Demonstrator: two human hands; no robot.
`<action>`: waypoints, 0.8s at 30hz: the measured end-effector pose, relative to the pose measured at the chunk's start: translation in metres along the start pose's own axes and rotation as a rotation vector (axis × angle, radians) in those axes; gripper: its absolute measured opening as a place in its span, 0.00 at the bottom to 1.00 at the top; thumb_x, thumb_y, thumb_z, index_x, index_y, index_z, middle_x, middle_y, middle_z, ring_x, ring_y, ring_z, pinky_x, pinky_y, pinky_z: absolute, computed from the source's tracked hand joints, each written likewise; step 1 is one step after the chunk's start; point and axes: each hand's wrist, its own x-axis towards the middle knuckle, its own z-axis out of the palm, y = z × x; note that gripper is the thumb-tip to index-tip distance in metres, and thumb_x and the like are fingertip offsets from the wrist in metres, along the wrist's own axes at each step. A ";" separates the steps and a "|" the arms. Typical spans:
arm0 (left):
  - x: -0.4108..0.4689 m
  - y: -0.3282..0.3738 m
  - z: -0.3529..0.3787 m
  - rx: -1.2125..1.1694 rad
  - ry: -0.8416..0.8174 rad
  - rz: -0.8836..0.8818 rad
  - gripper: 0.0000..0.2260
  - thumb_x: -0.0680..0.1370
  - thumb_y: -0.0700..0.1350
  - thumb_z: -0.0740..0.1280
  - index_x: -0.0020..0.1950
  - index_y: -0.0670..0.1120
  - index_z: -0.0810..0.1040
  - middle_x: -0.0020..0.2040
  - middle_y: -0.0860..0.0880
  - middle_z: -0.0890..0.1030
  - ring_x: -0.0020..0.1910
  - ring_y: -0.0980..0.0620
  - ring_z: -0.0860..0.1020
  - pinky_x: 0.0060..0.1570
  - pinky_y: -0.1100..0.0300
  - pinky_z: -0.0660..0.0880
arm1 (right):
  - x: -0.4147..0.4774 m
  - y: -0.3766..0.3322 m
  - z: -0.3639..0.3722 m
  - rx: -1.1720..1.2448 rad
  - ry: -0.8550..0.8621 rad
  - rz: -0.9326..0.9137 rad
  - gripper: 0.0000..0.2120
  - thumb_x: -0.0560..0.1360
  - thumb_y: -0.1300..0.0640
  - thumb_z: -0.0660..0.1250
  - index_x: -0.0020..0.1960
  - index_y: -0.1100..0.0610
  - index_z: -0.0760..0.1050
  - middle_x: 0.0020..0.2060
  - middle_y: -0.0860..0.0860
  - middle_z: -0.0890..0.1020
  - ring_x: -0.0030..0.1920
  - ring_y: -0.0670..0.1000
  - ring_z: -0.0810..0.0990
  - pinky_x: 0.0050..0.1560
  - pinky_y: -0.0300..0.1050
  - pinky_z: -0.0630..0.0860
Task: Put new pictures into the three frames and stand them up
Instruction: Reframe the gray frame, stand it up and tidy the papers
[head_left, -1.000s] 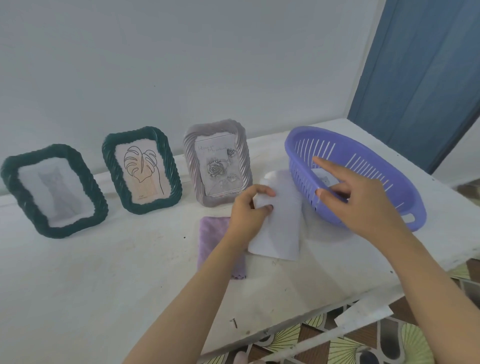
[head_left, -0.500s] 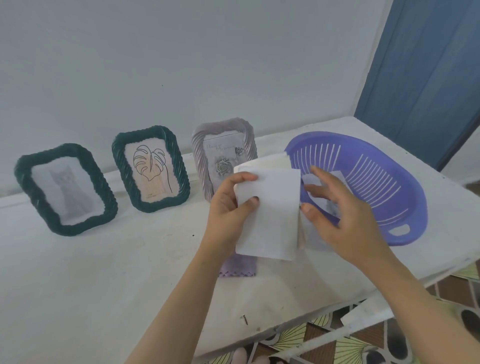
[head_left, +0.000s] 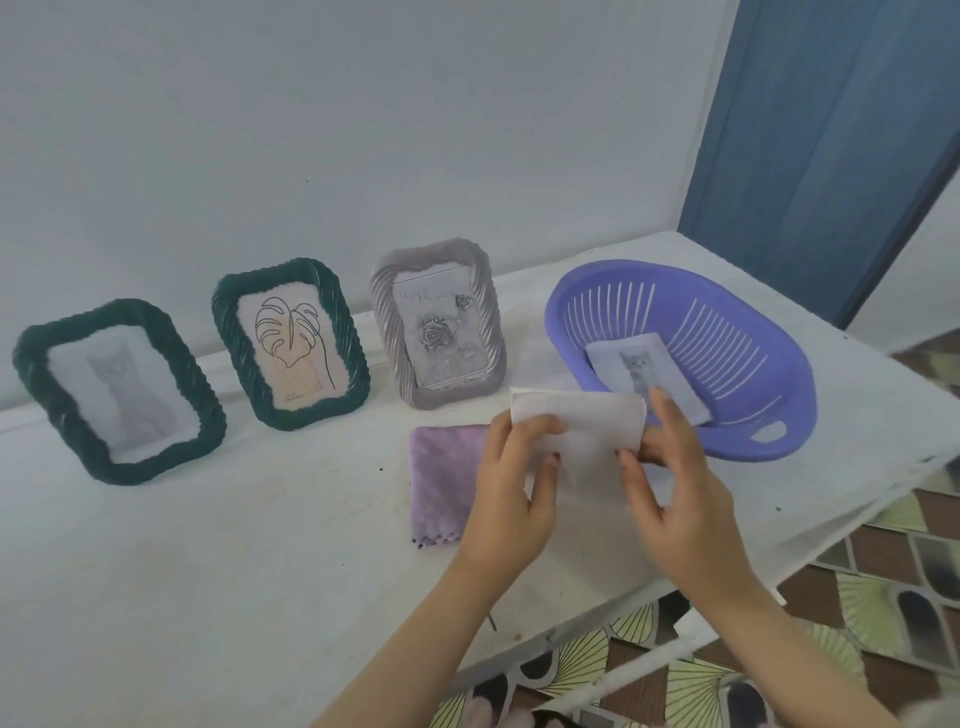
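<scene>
both hands up front: the left hand (head_left: 511, 486) and right hand (head_left: 670, 491) pinch a stack of white paper prints (head_left: 576, 423) between them, above the white table (head_left: 234, 545). three rope-edged frames stand at ten to twelve o'clock: dark green cat frame (head_left: 117, 389), dark green leaf frame (head_left: 291, 343), grey rose frame (head_left: 439, 322). at one o'clock, a purple slotted plastic basket (head_left: 727, 332) holds a cat print (head_left: 644, 371).

We cannot see the printed side of the white sheets (head_left: 582, 436) we hold. Our left hand (head_left: 511, 499) covers the right part of the purple cloth (head_left: 444, 488). The basket (head_left: 727, 291) rim hides the cat picture's (head_left: 649, 374) near corner.
</scene>
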 end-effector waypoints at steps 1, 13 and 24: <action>-0.002 -0.001 0.000 -0.003 -0.024 -0.020 0.19 0.73 0.30 0.63 0.55 0.53 0.70 0.53 0.49 0.74 0.55 0.61 0.70 0.52 0.68 0.68 | -0.004 0.001 0.001 0.000 -0.010 0.028 0.31 0.75 0.56 0.62 0.73 0.48 0.51 0.52 0.54 0.80 0.50 0.42 0.77 0.51 0.27 0.71; 0.013 0.048 -0.014 -0.141 0.023 -0.071 0.19 0.77 0.37 0.62 0.57 0.61 0.70 0.58 0.55 0.76 0.56 0.58 0.75 0.52 0.67 0.72 | 0.011 -0.026 -0.009 0.066 0.207 0.076 0.32 0.72 0.60 0.70 0.69 0.58 0.56 0.52 0.46 0.77 0.52 0.36 0.75 0.49 0.20 0.69; 0.031 0.069 -0.026 -0.508 0.148 -0.215 0.25 0.76 0.31 0.60 0.53 0.64 0.67 0.47 0.47 0.82 0.40 0.42 0.81 0.38 0.44 0.79 | 0.036 -0.043 -0.009 0.206 0.037 -0.010 0.31 0.72 0.62 0.68 0.71 0.58 0.59 0.56 0.38 0.76 0.59 0.38 0.76 0.58 0.31 0.71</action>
